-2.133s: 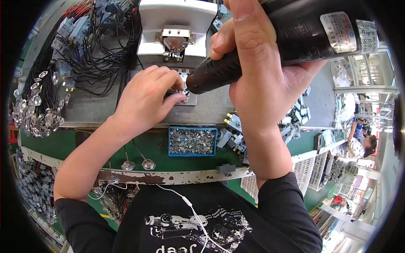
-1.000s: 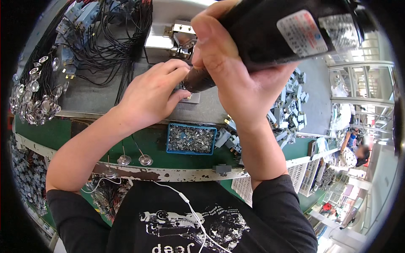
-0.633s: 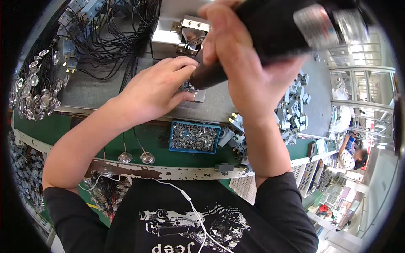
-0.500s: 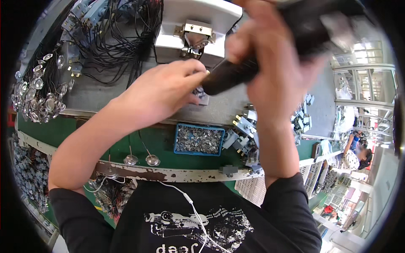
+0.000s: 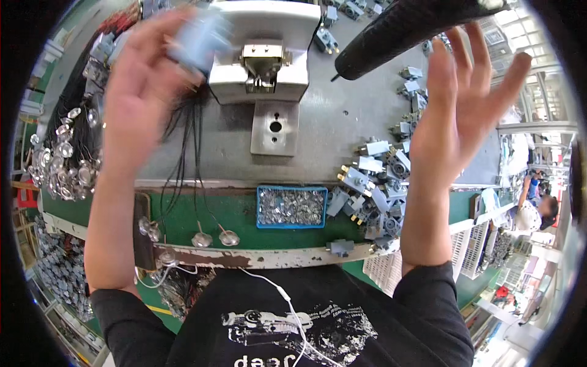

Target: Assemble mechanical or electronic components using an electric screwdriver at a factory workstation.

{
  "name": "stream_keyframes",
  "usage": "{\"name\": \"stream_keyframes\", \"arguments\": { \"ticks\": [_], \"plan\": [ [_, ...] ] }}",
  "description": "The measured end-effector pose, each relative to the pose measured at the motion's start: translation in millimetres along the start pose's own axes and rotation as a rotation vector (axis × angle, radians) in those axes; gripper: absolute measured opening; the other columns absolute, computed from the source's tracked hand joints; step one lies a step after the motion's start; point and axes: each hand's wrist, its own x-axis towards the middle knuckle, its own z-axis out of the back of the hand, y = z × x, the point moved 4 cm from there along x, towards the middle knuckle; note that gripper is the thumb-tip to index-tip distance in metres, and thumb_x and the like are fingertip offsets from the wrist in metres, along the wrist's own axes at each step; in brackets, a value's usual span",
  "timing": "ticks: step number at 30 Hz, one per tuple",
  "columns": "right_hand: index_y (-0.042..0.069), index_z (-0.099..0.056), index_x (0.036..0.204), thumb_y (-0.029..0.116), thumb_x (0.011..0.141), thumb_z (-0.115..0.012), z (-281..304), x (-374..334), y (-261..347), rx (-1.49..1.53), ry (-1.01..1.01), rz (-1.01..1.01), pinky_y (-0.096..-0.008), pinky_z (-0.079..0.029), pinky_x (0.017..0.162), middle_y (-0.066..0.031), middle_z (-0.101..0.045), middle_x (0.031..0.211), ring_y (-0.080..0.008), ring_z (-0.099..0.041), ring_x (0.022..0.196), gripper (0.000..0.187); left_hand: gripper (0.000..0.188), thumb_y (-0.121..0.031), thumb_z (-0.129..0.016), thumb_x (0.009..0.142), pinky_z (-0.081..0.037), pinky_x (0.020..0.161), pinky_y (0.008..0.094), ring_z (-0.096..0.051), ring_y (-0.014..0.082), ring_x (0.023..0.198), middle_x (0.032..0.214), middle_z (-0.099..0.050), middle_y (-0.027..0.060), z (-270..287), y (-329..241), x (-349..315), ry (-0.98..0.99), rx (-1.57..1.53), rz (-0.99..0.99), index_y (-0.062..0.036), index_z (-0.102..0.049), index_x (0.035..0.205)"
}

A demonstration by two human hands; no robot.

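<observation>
From where I stand, the black power screwdriver (image 5: 400, 40) slants over the far right part of the grey metal counter (image 5: 333, 131), its long axis running diagonally, with the slim bit pointing down and left, toward the person's side and the middle of the counter. The blue-grey plastic housing (image 5: 200, 41) is up over the far left part; it is too blurred for me to tell which way its end faces, though its longer side seems to run roughly from the far edge toward the near one. Both forearms reach over the counter's near edge, almost straight out. The left hand (image 5: 136, 92) is blurred too, its fingers gripping the housing, which sits at their tips on the hand's inner, right side. The right hand (image 5: 455, 101) has its fingers spread wide, the screwdriver just beyond and to the left of them; whether a fingertip touches it I can't tell. Between the hands, a holed metal plate (image 5: 275, 145) lies flat in front of the silver press (image 5: 263, 18). Grey plastic housings (image 5: 356, 178) heap at the counter's near edge, right of a blue tray (image 5: 291, 227) of small metal pieces.
</observation>
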Motion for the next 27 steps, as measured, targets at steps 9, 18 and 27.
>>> {"name": "stream_keyframes", "arguments": {
  "ticks": [9, 18, 27],
  "plan": [
    [0.011, -0.004, 0.166, 0.003, 0.102, -0.057, 11.6, -60.7, -1.5, -0.038, 0.170, -0.142, -0.0460, -0.045, 0.109, -0.0252, -0.046, 0.152, -0.0319, -0.055, 0.132, 0.084, 0.033, -0.024, -0.047, 0.112, -0.055, 0.097, 0.0401, -0.064, 0.0285, 0.117, 0.151, -0.045, 0.0185, 27.0, 21.9, -13.9, -0.027, -0.309, 0.077, -0.0064, -0.045, 0.140],
    [0.006, -0.020, 0.163, -0.007, 0.095, -0.061, 12.4, -75.0, 1.4, 0.003, 0.247, -0.210, -0.0418, -0.048, 0.106, -0.0207, -0.053, 0.146, -0.0263, -0.061, 0.124, 0.080, 0.035, -0.009, -0.075, 0.091, -0.053, 0.094, 0.0371, -0.066, 0.0276, 0.110, 0.126, -0.065, 0.0171, 11.3, -14.1, -4.1, -0.133, 0.672, -0.268, -0.0064, -0.055, 0.120],
    [0.004, -0.061, 0.128, 0.000, 0.094, -0.069, 52.4, -65.1, 14.8, -0.570, 0.665, -0.433, -0.0339, -0.052, 0.094, -0.0118, -0.070, 0.119, -0.0202, -0.067, 0.107, 0.036, 0.016, -0.018, -0.071, 0.088, -0.050, 0.086, 0.0462, -0.063, 0.0382, 0.096, 0.094, -0.066, 0.0172, 11.2, -31.7, 70.2, -0.082, 1.374, -0.121, -0.0047, -0.070, 0.097]
  ]
}}
